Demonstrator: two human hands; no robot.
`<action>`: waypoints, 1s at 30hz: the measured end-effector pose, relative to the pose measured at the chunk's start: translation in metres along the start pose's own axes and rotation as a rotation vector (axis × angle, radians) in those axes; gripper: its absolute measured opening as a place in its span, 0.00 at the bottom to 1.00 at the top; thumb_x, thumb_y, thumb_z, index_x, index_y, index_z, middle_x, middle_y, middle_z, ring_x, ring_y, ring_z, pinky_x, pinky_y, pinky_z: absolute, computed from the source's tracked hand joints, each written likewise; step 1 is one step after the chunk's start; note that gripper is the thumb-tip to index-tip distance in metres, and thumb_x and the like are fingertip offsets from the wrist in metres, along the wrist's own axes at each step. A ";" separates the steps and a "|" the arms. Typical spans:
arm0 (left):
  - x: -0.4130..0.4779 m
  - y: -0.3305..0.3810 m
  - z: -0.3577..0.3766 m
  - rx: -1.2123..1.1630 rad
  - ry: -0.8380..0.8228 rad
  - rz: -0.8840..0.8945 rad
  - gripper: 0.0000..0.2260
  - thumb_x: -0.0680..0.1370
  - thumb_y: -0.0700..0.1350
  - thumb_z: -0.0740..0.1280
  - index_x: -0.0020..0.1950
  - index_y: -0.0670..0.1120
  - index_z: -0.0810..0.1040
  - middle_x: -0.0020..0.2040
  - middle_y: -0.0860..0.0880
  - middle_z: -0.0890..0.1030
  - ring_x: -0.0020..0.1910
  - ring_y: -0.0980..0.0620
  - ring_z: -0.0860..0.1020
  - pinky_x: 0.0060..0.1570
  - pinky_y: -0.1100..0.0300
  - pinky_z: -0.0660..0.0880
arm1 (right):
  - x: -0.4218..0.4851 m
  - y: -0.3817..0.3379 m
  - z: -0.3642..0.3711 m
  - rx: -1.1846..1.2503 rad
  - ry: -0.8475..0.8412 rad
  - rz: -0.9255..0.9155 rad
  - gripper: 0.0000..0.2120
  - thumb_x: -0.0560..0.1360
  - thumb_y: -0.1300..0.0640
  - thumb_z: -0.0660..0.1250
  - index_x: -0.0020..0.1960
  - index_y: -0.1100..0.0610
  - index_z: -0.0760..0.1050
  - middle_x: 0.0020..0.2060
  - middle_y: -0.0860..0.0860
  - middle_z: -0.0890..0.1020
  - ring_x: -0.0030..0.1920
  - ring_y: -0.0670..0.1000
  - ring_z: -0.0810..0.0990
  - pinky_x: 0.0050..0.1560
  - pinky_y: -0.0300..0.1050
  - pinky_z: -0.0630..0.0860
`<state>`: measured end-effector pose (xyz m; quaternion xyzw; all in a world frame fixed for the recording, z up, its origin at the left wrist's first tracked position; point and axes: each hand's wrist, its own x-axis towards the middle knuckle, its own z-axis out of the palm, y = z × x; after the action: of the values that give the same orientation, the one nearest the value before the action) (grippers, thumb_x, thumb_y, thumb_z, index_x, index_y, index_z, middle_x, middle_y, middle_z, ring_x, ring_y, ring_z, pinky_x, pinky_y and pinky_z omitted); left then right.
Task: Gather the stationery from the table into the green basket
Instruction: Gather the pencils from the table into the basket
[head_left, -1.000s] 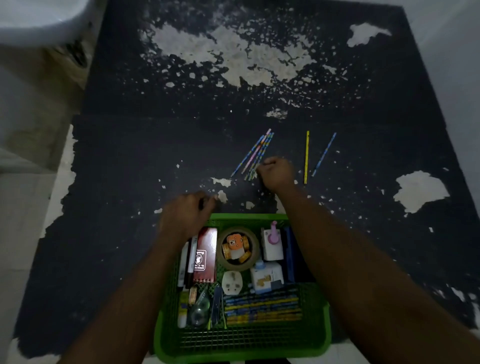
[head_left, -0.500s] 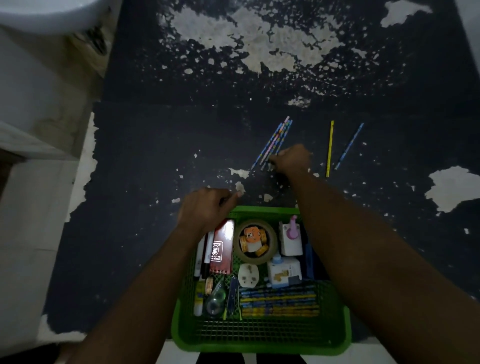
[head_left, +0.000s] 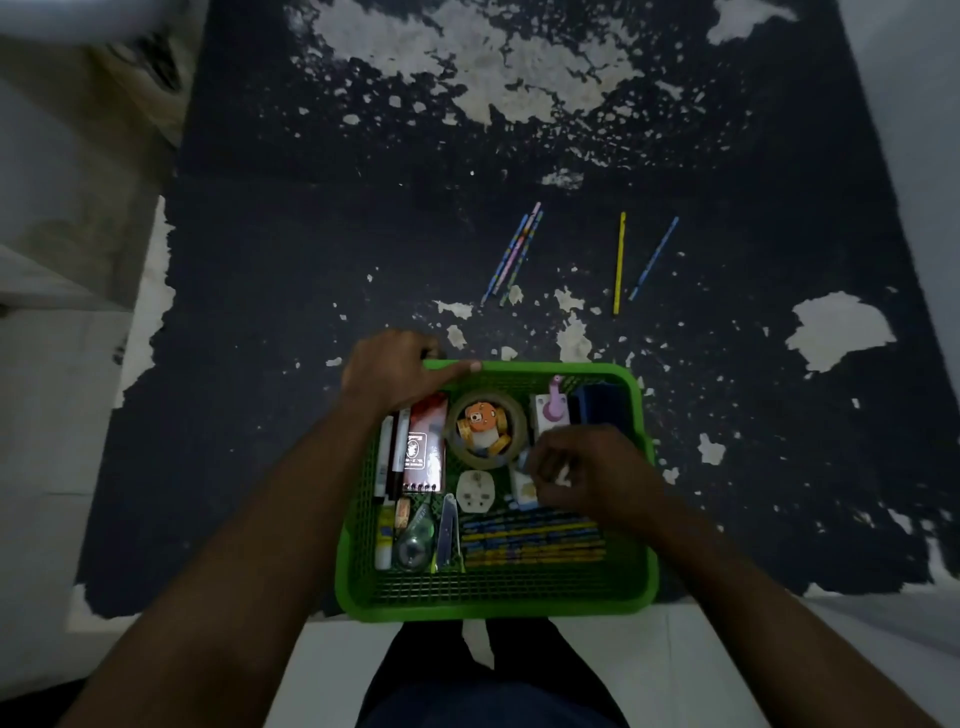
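The green basket (head_left: 519, 607) stands at the table's near edge, holding a red notebook (head_left: 426, 441), a tape roll (head_left: 485, 457), a white plug (head_left: 474, 492) and a row of pencils (head_left: 530, 538). My left hand (head_left: 395, 371) grips the basket's far left rim, thumb along the edge. Over the right half of the basket hovers my right hand (head_left: 592, 475) with curled fingers; a white bit shows between them, and what it holds is unclear. On the table beyond lie a small bunch of pencils (head_left: 511, 254), a yellow pencil (head_left: 619, 262) and a blue pencil (head_left: 654, 258).
The dark table top (head_left: 311, 312) is worn with pale chipped patches. A pale wall or ledge (head_left: 62, 260) runs along its left side. My legs show below the basket, over a white floor.
My right hand has drawn back from the bunch of pencils on the table and is now over the basket. The left hand has stayed on the basket's far rim.
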<state>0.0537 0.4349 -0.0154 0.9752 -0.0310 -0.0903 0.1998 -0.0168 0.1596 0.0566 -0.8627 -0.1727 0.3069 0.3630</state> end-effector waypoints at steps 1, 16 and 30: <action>0.001 -0.001 0.001 -0.001 -0.002 -0.005 0.35 0.66 0.83 0.53 0.34 0.51 0.76 0.29 0.54 0.77 0.31 0.54 0.77 0.41 0.56 0.78 | -0.008 0.003 0.009 -0.158 -0.118 0.062 0.06 0.70 0.55 0.74 0.47 0.50 0.83 0.41 0.46 0.85 0.42 0.44 0.83 0.44 0.41 0.80; 0.001 -0.001 0.002 0.048 0.006 -0.037 0.38 0.65 0.84 0.52 0.34 0.51 0.78 0.28 0.52 0.76 0.30 0.52 0.77 0.41 0.56 0.79 | 0.008 -0.019 0.034 -0.744 -0.330 0.249 0.14 0.76 0.49 0.69 0.54 0.59 0.77 0.53 0.55 0.80 0.53 0.56 0.80 0.48 0.47 0.75; 0.007 -0.007 0.010 0.089 -0.006 -0.011 0.38 0.67 0.84 0.51 0.41 0.52 0.80 0.32 0.53 0.80 0.33 0.53 0.80 0.41 0.56 0.81 | 0.233 0.016 -0.060 0.079 0.561 0.475 0.10 0.72 0.54 0.73 0.49 0.58 0.77 0.52 0.58 0.83 0.55 0.57 0.81 0.54 0.45 0.75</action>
<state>0.0584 0.4373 -0.0286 0.9830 -0.0300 -0.0929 0.1557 0.1992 0.2392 -0.0162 -0.9146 0.1507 0.1404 0.3480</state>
